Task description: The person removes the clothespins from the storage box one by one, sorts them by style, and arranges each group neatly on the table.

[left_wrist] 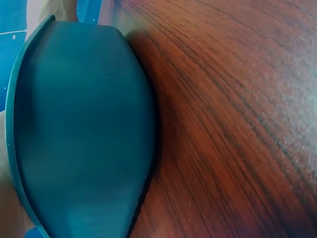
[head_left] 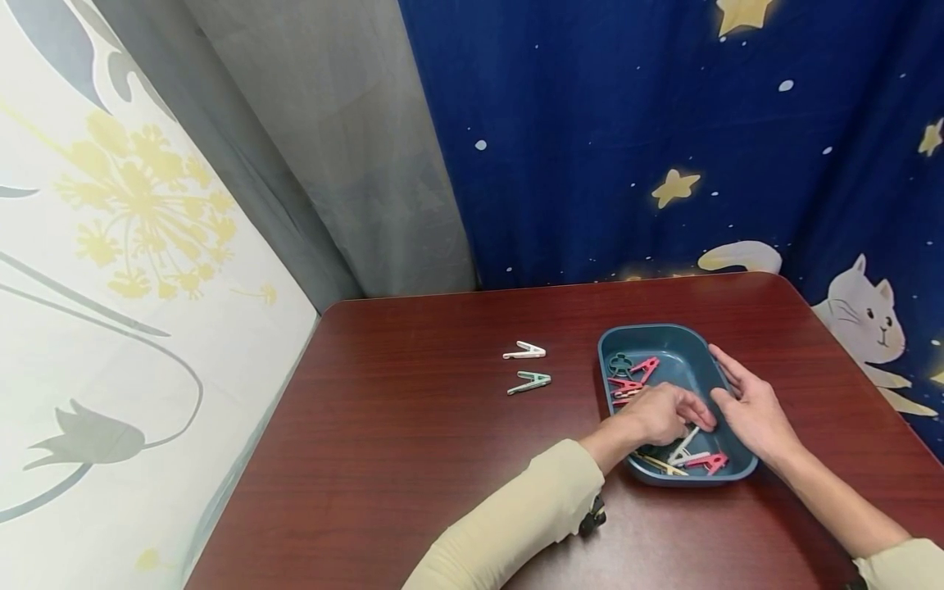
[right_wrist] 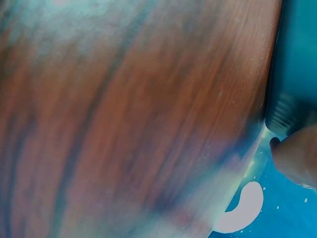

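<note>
A dark teal plastic basin [head_left: 699, 373] stands on the table with several clothespins inside. My left hand [head_left: 660, 412] reaches over its left rim, fingers pointing down among the clothespins. The fingertips are beside the upper end of a white clothespin [head_left: 682, 449]; whether they pinch it cannot be made out. My right hand [head_left: 760, 416] holds the right rim, thumb over the edge and fingers along the outside. A pink clothespin [head_left: 713, 463] and a yellow one [head_left: 661, 465] lie at the near end. More pink clothespins [head_left: 647, 369] and a dark green one [head_left: 621, 365] lie farther back.
Left of the basin, a white clothespin [head_left: 525, 351] and a pale green clothespin [head_left: 529, 382] lie apart on the reddish-brown wooden table [head_left: 413, 442]. A blue star-patterned curtain [head_left: 575, 164] and a grey curtain [head_left: 347, 164] hang behind the table.
</note>
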Demonstrator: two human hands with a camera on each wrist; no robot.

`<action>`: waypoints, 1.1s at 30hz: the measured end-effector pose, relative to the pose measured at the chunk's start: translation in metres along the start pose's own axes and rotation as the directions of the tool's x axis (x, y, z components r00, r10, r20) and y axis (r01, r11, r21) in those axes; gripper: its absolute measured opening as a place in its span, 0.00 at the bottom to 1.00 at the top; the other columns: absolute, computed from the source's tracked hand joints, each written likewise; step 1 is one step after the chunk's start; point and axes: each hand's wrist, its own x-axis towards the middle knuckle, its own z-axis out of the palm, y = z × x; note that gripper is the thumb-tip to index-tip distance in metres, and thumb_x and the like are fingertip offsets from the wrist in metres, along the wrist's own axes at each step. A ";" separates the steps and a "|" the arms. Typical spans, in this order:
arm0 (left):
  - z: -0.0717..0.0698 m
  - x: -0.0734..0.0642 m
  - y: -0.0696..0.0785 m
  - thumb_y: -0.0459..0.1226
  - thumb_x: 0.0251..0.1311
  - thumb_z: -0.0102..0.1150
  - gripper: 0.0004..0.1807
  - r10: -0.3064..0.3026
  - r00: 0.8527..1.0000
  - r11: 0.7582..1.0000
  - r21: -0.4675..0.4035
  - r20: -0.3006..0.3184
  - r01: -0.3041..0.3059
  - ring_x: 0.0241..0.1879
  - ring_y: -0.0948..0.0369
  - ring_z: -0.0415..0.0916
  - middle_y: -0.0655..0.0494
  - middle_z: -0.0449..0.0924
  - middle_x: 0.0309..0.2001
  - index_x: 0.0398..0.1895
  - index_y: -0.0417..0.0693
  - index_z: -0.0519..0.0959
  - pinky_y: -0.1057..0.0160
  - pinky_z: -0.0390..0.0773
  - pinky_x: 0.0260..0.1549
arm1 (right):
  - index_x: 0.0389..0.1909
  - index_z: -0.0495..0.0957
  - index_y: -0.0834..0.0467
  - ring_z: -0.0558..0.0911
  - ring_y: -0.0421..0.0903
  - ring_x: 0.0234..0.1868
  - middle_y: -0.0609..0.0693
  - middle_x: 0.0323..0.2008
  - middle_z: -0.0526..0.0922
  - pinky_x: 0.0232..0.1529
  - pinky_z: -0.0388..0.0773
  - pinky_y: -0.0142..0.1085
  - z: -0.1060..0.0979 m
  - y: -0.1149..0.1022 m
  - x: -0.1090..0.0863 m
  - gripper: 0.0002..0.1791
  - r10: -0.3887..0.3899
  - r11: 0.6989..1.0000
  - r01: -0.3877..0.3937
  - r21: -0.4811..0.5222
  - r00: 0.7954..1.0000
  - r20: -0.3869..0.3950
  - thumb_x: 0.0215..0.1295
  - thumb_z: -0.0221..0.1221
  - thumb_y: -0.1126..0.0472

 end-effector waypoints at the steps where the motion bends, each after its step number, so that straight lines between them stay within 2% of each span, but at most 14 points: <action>1: 0.000 0.000 0.000 0.25 0.64 0.63 0.22 0.003 1.000 1.000 0.011 -0.001 -0.003 0.45 0.85 0.73 0.79 0.88 0.37 0.45 0.65 0.90 0.80 0.66 0.39 | 0.83 0.56 0.62 0.73 0.77 0.65 0.76 0.71 0.68 0.46 0.62 0.10 0.000 0.000 0.000 0.35 -0.001 1.000 0.001 -0.001 1.000 -0.001 0.77 0.50 0.70; 6: 0.001 0.001 -0.001 0.27 0.64 0.65 0.21 0.027 1.000 0.995 0.100 -0.003 -0.027 0.45 0.85 0.74 0.80 0.88 0.39 0.46 0.68 0.91 0.80 0.64 0.42 | 0.84 0.56 0.61 0.73 0.78 0.65 0.76 0.71 0.67 0.46 0.63 0.10 0.001 -0.001 0.000 0.35 0.001 1.000 -0.001 0.000 1.000 0.004 0.77 0.50 0.70; 12: -0.001 0.000 -0.002 0.32 0.65 0.68 0.21 0.079 0.997 0.944 0.320 0.006 -0.077 0.43 0.86 0.73 0.84 0.86 0.42 0.47 0.75 0.90 0.83 0.64 0.39 | 0.85 0.53 0.60 0.73 0.77 0.66 0.76 0.72 0.66 0.44 0.65 0.11 0.003 -0.002 0.000 0.36 0.018 1.000 -0.018 0.003 1.000 0.021 0.78 0.49 0.69; 16: -0.003 0.000 -0.002 0.34 0.65 0.70 0.19 0.103 0.995 0.925 0.368 0.007 -0.098 0.40 0.85 0.73 0.83 0.85 0.40 0.45 0.76 0.91 0.82 0.66 0.38 | 0.84 0.54 0.60 0.74 0.76 0.65 0.75 0.71 0.68 0.44 0.65 0.11 0.005 -0.003 0.000 0.36 0.018 1.000 -0.018 0.002 1.000 0.007 0.77 0.50 0.70; 18: -0.003 0.000 -0.002 0.36 0.65 0.71 0.16 0.123 0.992 0.913 0.391 0.005 -0.115 0.38 0.84 0.72 0.82 0.84 0.38 0.43 0.76 0.91 0.82 0.66 0.37 | 0.84 0.56 0.60 0.77 0.68 0.65 0.75 0.71 0.69 0.45 0.65 0.11 0.005 -0.003 0.000 0.37 0.010 1.000 -0.010 -0.005 1.000 -0.009 0.77 0.51 0.70; 20: -0.004 -0.001 -0.002 0.38 0.65 0.73 0.13 0.140 0.990 0.904 0.408 0.005 -0.129 0.36 0.84 0.72 0.82 0.83 0.36 0.41 0.74 0.91 0.82 0.67 0.36 | 0.84 0.57 0.60 0.80 0.54 0.64 0.74 0.70 0.70 0.45 0.66 0.11 0.005 -0.003 0.001 0.37 0.000 1.000 0.000 -0.011 1.000 -0.024 0.76 0.52 0.70; 21: -0.003 -0.001 -0.002 0.39 0.65 0.74 0.12 0.147 0.989 0.900 0.415 0.005 -0.136 0.35 0.83 0.72 0.82 0.83 0.34 0.40 0.74 0.90 0.82 0.67 0.36 | 0.83 0.57 0.60 0.80 0.46 0.63 0.74 0.70 0.71 0.46 0.66 0.11 0.005 -0.003 0.001 0.37 -0.005 1.000 0.004 -0.011 1.000 -0.028 0.75 0.52 0.70; 24: -0.002 -0.001 -0.003 0.42 0.66 0.74 0.08 0.148 0.989 0.894 0.427 0.003 -0.136 0.32 0.83 0.71 0.82 0.82 0.32 0.38 0.73 0.90 0.81 0.67 0.34 | 0.83 0.58 0.59 0.77 0.34 0.60 0.74 0.70 0.71 0.46 0.66 0.12 0.005 -0.002 0.001 0.37 -0.014 1.000 0.014 -0.010 1.000 -0.028 0.75 0.52 0.70; 28: -0.002 -0.001 -0.004 0.43 0.68 0.73 0.07 0.159 0.987 0.890 0.434 -0.010 -0.138 0.31 0.81 0.72 0.81 0.82 0.32 0.38 0.73 0.90 0.81 0.67 0.33 | 0.83 0.58 0.59 0.77 0.35 0.60 0.74 0.70 0.70 0.44 0.67 0.13 0.005 -0.001 0.002 0.37 -0.014 1.000 0.014 -0.016 1.000 -0.027 0.75 0.52 0.71; 29: -0.002 -0.001 -0.004 0.43 0.68 0.72 0.07 0.167 0.986 0.889 0.435 -0.012 -0.145 0.32 0.81 0.72 0.81 0.83 0.32 0.39 0.73 0.90 0.81 0.67 0.33 | 0.83 0.58 0.59 0.77 0.32 0.59 0.74 0.70 0.70 0.44 0.67 0.13 0.005 -0.001 0.002 0.37 -0.011 1.000 0.011 -0.016 1.000 -0.028 0.74 0.52 0.71; 33: -0.004 -0.001 -0.005 0.43 0.71 0.70 0.07 0.192 0.981 0.887 0.430 -0.007 -0.171 0.37 0.81 0.74 0.82 0.83 0.37 0.42 0.73 0.90 0.82 0.68 0.39 | 0.83 0.58 0.59 0.77 0.32 0.59 0.75 0.70 0.70 0.42 0.67 0.16 0.006 -0.001 0.001 0.38 0.000 1.000 0.000 -0.015 1.000 -0.027 0.73 0.51 0.71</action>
